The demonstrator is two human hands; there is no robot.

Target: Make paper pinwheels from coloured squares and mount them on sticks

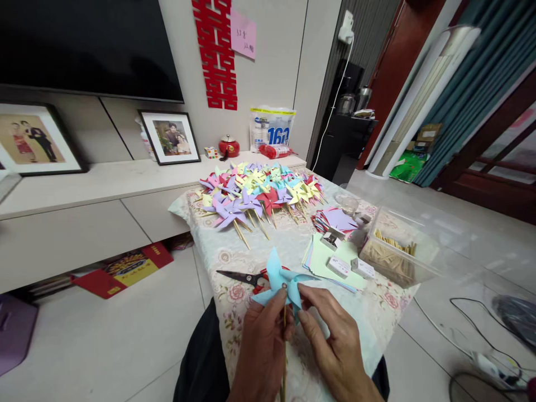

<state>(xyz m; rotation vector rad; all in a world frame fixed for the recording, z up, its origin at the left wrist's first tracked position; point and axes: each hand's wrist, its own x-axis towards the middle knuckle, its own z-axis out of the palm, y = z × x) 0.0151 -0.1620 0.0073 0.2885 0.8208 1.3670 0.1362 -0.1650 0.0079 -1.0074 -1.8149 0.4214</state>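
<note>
A light blue paper pinwheel (274, 273) on a thin wooden stick (284, 357) is between my two hands, low over the table. My left hand (266, 340) is closed on it, thumb pressed near the pin at its centre, with the stick running down beside the fingers. My right hand (335, 340) pinches the right-hand blade between thumb and fingers. Behind the pinwheel lie scissors (240, 276) with red handles, partly covered by the paper. Farther back, many finished pinwheels (268, 195) in purple, red, yellow and blue are heaped on the cloth.
On the right stand a clear plastic box (389, 245) of wooden sticks, coloured paper sheets (322, 257) with a binder clip (332, 239), and small white boxes (339, 266). Paper squares (335, 219) lie behind them. A white cabinet (104, 184) borders the floral tablecloth (234, 312).
</note>
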